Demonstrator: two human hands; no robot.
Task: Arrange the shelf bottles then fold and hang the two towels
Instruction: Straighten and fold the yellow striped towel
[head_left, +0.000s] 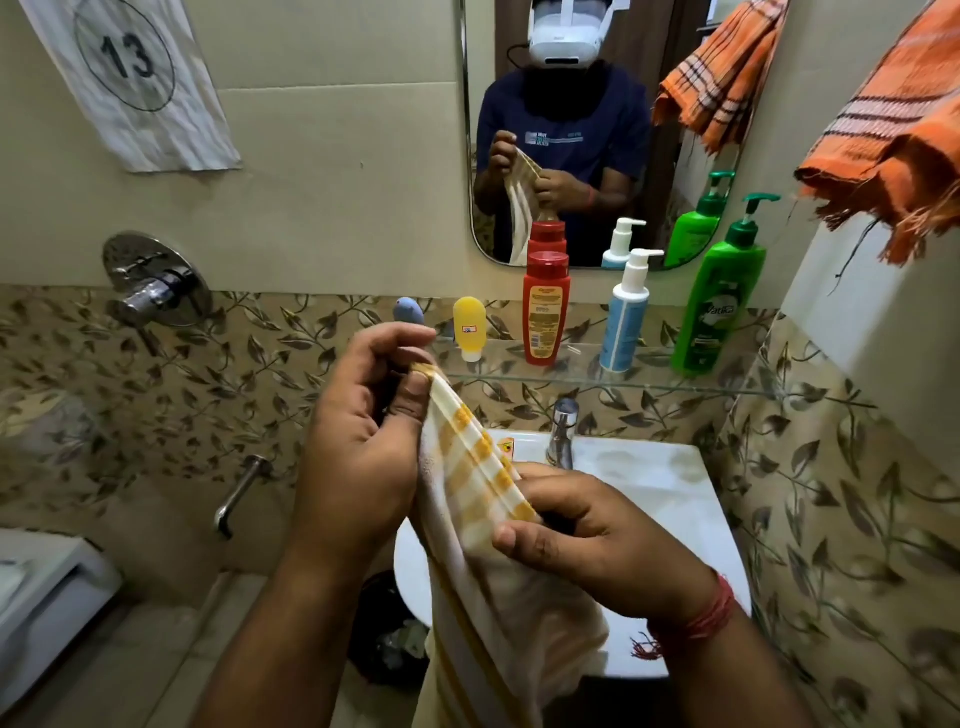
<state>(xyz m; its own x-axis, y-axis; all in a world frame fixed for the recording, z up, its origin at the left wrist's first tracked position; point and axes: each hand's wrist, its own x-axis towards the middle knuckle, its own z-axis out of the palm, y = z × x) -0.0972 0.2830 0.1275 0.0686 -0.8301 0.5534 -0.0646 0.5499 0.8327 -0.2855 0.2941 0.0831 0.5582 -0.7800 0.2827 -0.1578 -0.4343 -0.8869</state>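
Head view: the yellow-checked towel (470, 467) is held above the sink (649, 499), bunched lengthwise, its tail hanging down past the front rim. The left hand (358, 431) pinches the upper end, fingers (415, 395) curled on the cloth; the right hand (587, 525) grips it lower down, fingers clamped round the bunched edge. The orange towel (883, 135) is already draped at the upper right. Bottles stand in a row on the glass shelf (649, 379), the red bottle (545, 306) near its middle.

Risks, judged: the loose tail may dip into the sink basin if lowered; an uneven fold is likely while the edges stay bunched; a raised elbow could knock the shelf bottles.
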